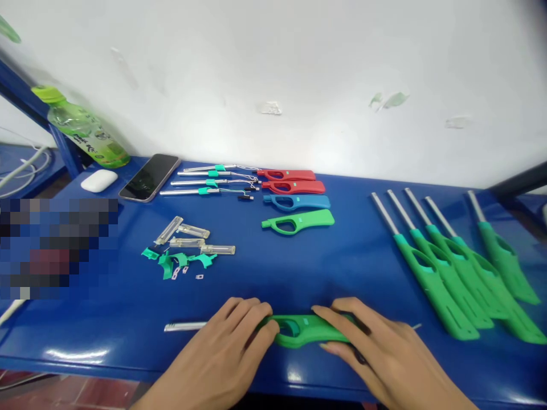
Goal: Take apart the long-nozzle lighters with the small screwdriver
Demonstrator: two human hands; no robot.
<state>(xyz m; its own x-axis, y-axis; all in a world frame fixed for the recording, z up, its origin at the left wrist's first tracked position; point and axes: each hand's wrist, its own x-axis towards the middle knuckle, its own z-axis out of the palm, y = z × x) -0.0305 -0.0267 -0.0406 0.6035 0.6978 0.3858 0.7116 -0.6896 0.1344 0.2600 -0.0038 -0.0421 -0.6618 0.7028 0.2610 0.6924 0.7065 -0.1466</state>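
Your left hand [222,347] has a closed grip on the green lighter [305,331] behind its metal tube [184,326]; your right hand [391,344] pinches its handle, near the counter's [256,279] front edge. Uneven pressure could twist the casing, or a loose pinch could let it roll.

Bright, even light on the white wall [273,68]; white glare streaks along the blue tabletop [252,273]'s near edge. Slight overall softness, wide-angle bowing at the sides, dark upper-right corner, pixelated patch at left.
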